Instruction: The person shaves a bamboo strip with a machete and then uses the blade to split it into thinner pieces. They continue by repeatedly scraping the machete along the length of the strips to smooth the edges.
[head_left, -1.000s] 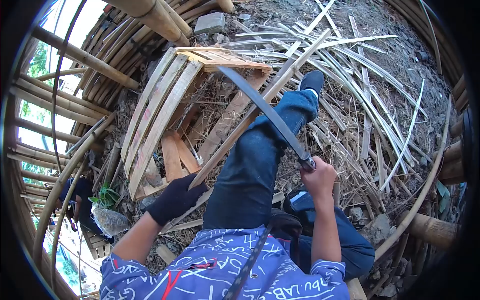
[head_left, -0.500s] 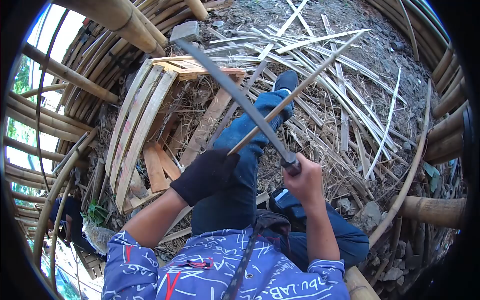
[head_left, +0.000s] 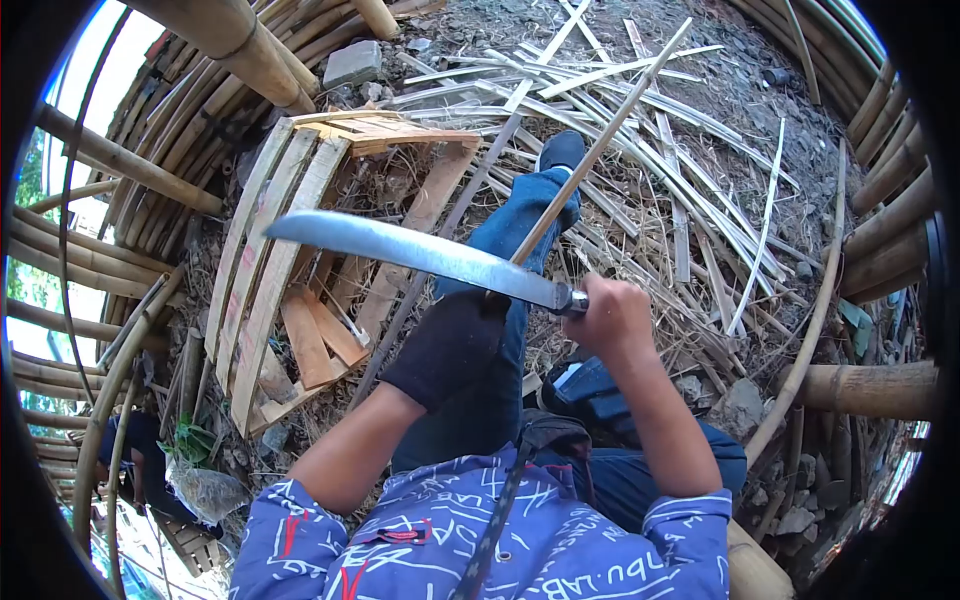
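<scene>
A long machete (head_left: 420,255) has its handle in my bare right hand (head_left: 615,318), its blade reaching leftward with the broad face showing. My left hand (head_left: 450,345), in a black glove, is closed around the lower end of a thin bamboo strip (head_left: 600,145). That strip slants up and to the right, away from me. The blade lies across the strip close above the glove; whether they touch is unclear. Beneath both hands is my outstretched leg in blue jeans (head_left: 510,225).
A slatted wooden crate (head_left: 255,270) lies on the left. Split bamboo strips (head_left: 660,170) are scattered ahead. Bamboo poles (head_left: 870,390) flank both sides. A grey block (head_left: 352,63) rests beyond the crate. Another person (head_left: 135,450) is at the far lower left.
The machete has swung down leftward and turned to show its broad face. My gloved left hand has moved right, and the bamboo strip stands steeper. The view has shifted slightly.
</scene>
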